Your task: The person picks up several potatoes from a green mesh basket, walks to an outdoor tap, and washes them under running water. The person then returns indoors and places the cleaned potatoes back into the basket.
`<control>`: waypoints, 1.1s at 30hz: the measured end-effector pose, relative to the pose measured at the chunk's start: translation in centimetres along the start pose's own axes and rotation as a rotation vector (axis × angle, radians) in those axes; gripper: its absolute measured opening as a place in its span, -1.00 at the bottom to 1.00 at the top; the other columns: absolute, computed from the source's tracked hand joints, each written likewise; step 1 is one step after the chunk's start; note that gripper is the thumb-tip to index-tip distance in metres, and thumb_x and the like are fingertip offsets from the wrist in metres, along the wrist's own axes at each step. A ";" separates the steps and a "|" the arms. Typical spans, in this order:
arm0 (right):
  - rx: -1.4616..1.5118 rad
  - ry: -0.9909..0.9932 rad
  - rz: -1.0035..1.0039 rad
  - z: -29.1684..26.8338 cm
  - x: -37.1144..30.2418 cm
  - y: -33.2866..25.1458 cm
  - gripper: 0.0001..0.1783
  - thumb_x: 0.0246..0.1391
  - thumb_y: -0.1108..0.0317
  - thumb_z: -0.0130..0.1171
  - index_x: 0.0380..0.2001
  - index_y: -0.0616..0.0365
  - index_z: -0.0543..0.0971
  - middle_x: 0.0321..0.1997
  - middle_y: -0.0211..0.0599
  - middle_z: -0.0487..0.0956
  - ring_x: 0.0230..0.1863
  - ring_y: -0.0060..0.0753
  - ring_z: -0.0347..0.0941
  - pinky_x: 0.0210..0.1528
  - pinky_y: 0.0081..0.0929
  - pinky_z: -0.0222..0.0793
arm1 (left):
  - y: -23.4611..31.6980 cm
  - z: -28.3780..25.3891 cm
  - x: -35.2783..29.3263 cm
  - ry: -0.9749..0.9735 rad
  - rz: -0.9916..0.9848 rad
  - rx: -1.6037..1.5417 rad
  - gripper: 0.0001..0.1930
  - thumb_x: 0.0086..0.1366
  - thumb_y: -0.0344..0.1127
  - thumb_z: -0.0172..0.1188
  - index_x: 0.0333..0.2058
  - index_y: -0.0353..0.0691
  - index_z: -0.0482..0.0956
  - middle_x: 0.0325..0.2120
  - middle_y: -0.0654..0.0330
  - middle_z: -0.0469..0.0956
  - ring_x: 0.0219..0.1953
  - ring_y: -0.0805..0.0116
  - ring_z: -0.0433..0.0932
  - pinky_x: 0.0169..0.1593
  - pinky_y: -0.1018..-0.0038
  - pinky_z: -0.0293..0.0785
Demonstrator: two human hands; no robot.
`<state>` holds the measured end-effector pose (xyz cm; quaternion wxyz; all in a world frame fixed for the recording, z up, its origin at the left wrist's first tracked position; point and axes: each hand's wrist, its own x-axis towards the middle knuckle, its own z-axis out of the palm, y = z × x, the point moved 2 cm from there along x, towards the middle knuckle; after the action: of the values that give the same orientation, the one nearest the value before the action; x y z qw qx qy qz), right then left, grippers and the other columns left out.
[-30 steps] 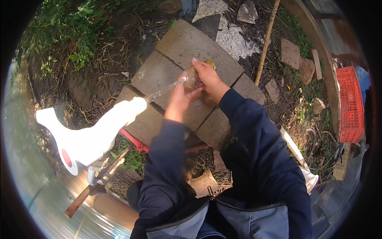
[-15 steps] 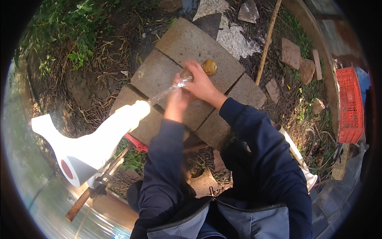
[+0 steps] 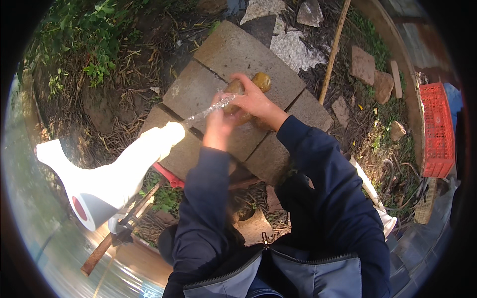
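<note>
A smooth, brownish-yellow, rounded thing [image 3: 261, 82], like a thick root or gourd, lies under my hands above grey paving blocks [image 3: 191, 92]. Its exact kind I cannot make out, nor whether the brown parts between my fingers are one piece with it. My right hand [image 3: 256, 102] grips it from the right, thumb and forefinger parted around it. Against its left lower side is my left hand [image 3: 217, 119], smeared by motion, its fingers not readable. Clear water [image 3: 212, 107] streams onto the thing and my hands from a bright white plastic tap [image 3: 112, 184] at the left.
A red plastic crate [image 3: 437, 131] stands at the far right beside a low wall. Broken stones [image 3: 363, 65] and a long wooden stick [image 3: 335, 52] lie beyond the blocks to the right. Leafy plants [image 3: 94, 37] grow at upper left. A red pipe [image 3: 169, 176] is near the tap.
More of the brownish-yellow thing shows below and between my fingers. My left hand stays blurred beside it. The water stream and tap shift slightly in the picture.
</note>
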<state>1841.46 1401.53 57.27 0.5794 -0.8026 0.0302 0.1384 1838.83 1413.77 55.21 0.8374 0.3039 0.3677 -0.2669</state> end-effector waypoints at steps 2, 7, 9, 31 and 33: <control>0.209 0.018 0.093 0.4 0.2 0.2 -0.56 0.06 0.20 0.25 -0.09 0.28 0.48 -0.23 -0.28 0.54 -0.26 -0.52 0.43 -0.21 -0.51 0.39 | -0.1 0.5 -0.2 -0.071 0.045 0.017 -0.63 0.44 -0.07 -0.17 0.07 -0.16 0.31 -0.06 0.11 0.48 -0.04 0.20 0.53 -0.08 0.24 0.58; 0.630 0.029 0.403 -0.8 1.0 0.5 -0.73 0.17 0.25 0.08 -0.18 0.21 0.56 -0.24 -0.30 0.56 -0.29 -0.43 0.48 -0.26 -0.46 0.42 | -0.1 1.2 -1.0 -0.182 0.096 0.047 -0.61 0.45 -0.09 -0.15 0.10 -0.20 0.28 -0.02 0.05 0.45 -0.03 0.16 0.53 -0.07 0.25 0.59; 0.769 -0.042 0.526 -1.6 0.8 0.5 -0.68 0.31 0.20 -0.10 -0.09 0.14 0.54 -0.17 -0.27 0.56 -0.20 -0.43 0.48 -0.24 -0.49 0.40 | 0.2 0.7 -0.9 -0.222 0.090 0.053 -0.59 0.43 -0.09 -0.12 0.11 -0.22 0.27 0.01 0.01 0.43 -0.08 0.08 0.55 -0.08 0.24 0.60; 0.161 0.002 0.168 -1.7 0.5 -0.3 -0.48 0.12 -0.04 0.21 -0.18 0.29 0.53 -0.30 -0.24 0.57 -0.27 -0.47 0.45 -0.23 -0.50 0.38 | -0.5 0.7 -1.0 -0.144 0.108 0.256 -0.33 0.39 0.24 -0.21 0.05 -0.34 0.37 -0.21 0.01 0.56 -0.28 0.17 0.63 -0.26 0.42 0.61; 0.158 0.043 0.164 -1.7 0.6 0.0 -0.48 0.13 -0.05 0.19 -0.25 0.31 0.55 -0.35 -0.21 0.58 -0.30 -0.47 0.46 -0.24 -0.50 0.38 | -0.5 0.3 -1.0 -0.188 0.102 0.249 -0.33 0.39 0.23 -0.23 0.05 -0.35 0.37 -0.20 -0.01 0.56 -0.27 0.17 0.63 -0.26 0.41 0.62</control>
<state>1842.39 1399.99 57.62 0.6268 -0.7522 0.1189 0.1651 1838.04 1413.41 55.96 0.8363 0.3974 0.2361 -0.2948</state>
